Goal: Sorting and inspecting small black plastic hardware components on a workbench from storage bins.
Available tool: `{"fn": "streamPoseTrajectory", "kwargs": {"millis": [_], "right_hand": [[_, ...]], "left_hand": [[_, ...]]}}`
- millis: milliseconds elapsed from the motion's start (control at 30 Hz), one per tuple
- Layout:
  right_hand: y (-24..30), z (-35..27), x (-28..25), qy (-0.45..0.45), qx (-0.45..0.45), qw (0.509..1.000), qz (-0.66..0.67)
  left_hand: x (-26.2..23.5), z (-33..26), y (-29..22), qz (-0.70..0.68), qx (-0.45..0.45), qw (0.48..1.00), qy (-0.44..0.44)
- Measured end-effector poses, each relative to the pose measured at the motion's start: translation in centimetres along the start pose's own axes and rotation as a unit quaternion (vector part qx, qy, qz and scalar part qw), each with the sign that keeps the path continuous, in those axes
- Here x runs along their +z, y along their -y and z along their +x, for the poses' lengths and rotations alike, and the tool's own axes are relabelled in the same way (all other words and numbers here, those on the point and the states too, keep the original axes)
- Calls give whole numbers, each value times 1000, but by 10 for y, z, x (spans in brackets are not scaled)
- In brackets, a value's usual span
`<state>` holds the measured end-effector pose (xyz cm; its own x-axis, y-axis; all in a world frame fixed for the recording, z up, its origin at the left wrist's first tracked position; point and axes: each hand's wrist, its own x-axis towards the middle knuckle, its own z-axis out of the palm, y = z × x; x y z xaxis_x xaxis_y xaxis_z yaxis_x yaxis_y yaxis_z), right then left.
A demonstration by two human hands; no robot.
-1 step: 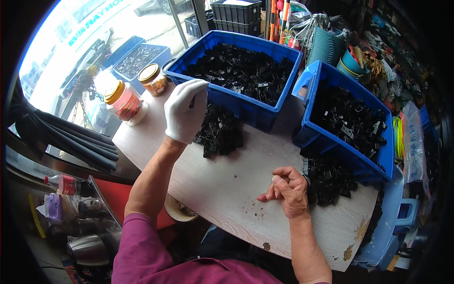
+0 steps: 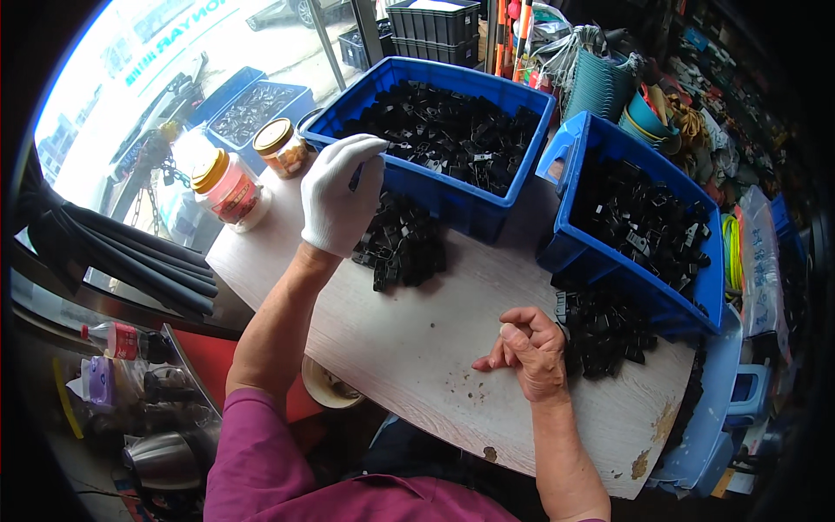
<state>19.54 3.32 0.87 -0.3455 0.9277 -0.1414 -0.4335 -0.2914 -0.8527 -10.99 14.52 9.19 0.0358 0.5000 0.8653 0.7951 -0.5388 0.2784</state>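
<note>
My left hand, in a white knit glove, is raised over the table beside the near left corner of a large blue bin. Its fingers are bent and drawn together; whatever they may hold is hidden. Just right of and below it lies a heap of small black clip-like parts. My bare right hand is low over the tabletop, thumb pressed to curled fingers, with nothing visible sticking out. Beside its knuckles is a second heap of black parts, in front of a smaller blue bin.
Both bins are filled with black parts. Two yellow-lidded jars, a larger one and a smaller one, stand at the table's left back edge. Below the table's left front edge sits a round bowl. A light blue tub lies at right.
My left hand has turned slightly and its fingertips point a little further right. My right hand, the bins and the heaps stay where they were.
</note>
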Motion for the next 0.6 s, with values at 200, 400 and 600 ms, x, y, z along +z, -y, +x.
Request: {"fn": "streamPoseTrajectory", "kwargs": {"millis": [200, 400, 600], "right_hand": [[0, 1, 2, 5, 3, 1000, 9], [0, -1, -2, 10, 3, 1000, 18], [0, 0, -3, 18, 3, 999, 36]], "left_hand": [[40, 75, 56, 46, -29, 973, 224], [114, 106, 107, 160, -98, 899, 396], [140, 115, 112, 221, -165, 819, 503]]}}
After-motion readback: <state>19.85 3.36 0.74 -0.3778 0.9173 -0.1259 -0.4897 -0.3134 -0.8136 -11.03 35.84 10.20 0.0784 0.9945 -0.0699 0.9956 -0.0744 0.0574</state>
